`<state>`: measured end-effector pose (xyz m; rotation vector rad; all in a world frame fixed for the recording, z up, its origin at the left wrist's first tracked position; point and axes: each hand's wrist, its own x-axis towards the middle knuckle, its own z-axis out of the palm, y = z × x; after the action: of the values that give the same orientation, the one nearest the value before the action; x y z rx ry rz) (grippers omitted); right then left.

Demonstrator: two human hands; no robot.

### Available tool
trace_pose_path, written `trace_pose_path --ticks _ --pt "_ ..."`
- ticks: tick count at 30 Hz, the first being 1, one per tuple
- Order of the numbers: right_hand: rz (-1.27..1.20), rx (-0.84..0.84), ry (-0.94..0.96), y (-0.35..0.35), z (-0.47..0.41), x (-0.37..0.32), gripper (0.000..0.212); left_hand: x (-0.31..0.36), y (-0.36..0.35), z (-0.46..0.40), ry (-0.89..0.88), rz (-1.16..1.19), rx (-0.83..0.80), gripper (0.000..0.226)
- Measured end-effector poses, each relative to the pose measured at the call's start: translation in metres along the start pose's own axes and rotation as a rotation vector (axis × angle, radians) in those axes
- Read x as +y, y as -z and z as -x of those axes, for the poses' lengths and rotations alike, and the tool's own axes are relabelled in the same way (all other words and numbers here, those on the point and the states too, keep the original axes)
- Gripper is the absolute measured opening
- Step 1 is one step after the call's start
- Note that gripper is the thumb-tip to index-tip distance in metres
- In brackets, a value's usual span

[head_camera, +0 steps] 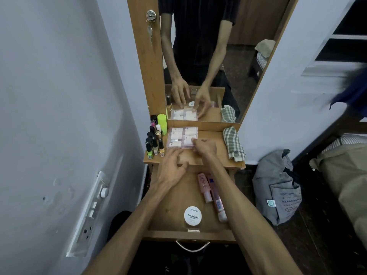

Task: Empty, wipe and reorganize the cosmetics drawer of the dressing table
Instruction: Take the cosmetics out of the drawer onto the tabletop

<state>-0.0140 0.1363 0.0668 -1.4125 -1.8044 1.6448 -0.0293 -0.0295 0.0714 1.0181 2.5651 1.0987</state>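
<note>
The wooden drawer [170, 207] is pulled out below the dressing table top [216, 153]. Inside it lie a white round nail polish remover tub [192, 215] and two pink tubes [210, 193] side by side. On the table top lies a clear flat case of false nails [179, 136]. My right hand [205, 146] touches that case's near right corner with its fingertips. My left hand [171, 168] hovers over the table's front edge, fingers apart, holding nothing. Several nail polish bottles [154, 145] and a green bottle [162, 121] stand at the table's left.
A folded checked cloth [233, 143] lies on the right of the table top. The mirror [210, 56] stands behind. A wall with a switch panel [89, 213] is close on the left. A grey bag [278, 187] sits on the floor to the right.
</note>
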Motion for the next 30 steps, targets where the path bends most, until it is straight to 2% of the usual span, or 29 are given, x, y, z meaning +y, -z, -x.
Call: trace_pose_path --ticks 8,16,20,25,28,30 --pt "0.216 0.081 0.151 -0.005 0.004 0.001 0.026 0.000 -0.006 -0.012 0.006 -0.104 -0.060 0.057" --pt "0.257 0.093 0.250 0.006 0.017 0.005 0.022 0.000 -0.006 -0.009 -0.008 -0.126 -0.070 0.056" --pt "0.219 0.068 0.362 0.025 0.036 0.014 0.012 -0.003 -0.010 0.008 -0.033 -0.088 0.017 0.039" --pt "0.281 0.011 0.453 0.050 0.065 0.041 0.013 -0.008 -0.030 0.042 -0.074 -0.049 0.097 0.014" --pt "0.360 -0.012 0.442 0.066 0.084 0.057 0.012 -0.012 -0.046 0.062 -0.040 -0.063 0.018 0.015" --pt "0.451 -0.036 0.409 0.078 0.094 0.068 0.011 -0.015 -0.056 0.072 0.052 -0.092 -0.117 0.023"
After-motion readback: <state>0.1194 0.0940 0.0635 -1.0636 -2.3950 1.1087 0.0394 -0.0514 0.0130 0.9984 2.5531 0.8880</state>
